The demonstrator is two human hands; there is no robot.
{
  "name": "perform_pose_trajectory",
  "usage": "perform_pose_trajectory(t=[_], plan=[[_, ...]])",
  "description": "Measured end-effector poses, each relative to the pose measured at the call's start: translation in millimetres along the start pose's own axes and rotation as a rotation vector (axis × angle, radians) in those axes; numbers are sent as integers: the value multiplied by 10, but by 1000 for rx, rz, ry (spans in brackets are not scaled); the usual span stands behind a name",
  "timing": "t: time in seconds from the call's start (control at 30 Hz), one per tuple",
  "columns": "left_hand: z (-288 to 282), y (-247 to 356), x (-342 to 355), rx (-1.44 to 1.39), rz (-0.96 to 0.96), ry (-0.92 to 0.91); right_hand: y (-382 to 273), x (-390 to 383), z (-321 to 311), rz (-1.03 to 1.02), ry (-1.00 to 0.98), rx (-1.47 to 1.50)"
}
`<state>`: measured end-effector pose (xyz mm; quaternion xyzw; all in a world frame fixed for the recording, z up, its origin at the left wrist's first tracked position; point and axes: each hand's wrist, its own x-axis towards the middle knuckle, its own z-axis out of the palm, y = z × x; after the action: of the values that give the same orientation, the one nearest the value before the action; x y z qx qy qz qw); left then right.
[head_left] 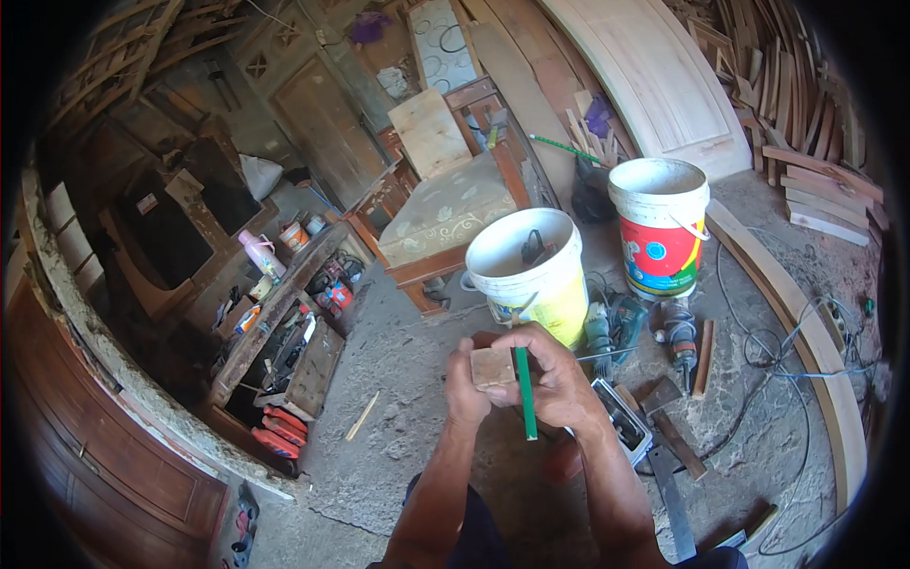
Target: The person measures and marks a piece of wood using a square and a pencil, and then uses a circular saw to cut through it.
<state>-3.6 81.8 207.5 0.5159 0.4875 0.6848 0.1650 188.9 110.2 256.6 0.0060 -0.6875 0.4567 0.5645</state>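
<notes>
Holding a small square wood block [493,367] up at chest height: left hand [469,379] pinches its left edge, right hand [555,375] closes over its top and right side. Right hand also grips a green pencil [525,394], hanging point-down across the block's right edge. Both hands full, none free.

Risks, as judged: the block is small and held at its edges, so a slip of either thumb would likely drop it to the concrete floor [398,427]. Pencil shares the right grip with the block; shifting fingers to mark could loosen one or the other. Cables [758,346] and power tools [675,334] lie near the feet, a likely trip or snag.

Packages and labels: white bucket [531,261] with yellow band, just beyond the hands. Second white bucket [661,223], red label with a blue-green round mark, to its right. Pink bottle [261,254] on the long wooden surface [275,308] at left, small orange-labelled tin [294,235] beside it.
</notes>
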Motion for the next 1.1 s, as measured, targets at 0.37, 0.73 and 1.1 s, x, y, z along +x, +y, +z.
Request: perform_pose_trajectory(t=[0.37,0.73,1.1], plan=[[243,405,-238,-552,-386,23,149,-23,-96,109,-195,33],[-223,107,48,90,4,-314,-45,177,-805,319,87,-226],[-1212,-935,-559,383,-29,302,243,-1806,-1844,739,-402,-922]])
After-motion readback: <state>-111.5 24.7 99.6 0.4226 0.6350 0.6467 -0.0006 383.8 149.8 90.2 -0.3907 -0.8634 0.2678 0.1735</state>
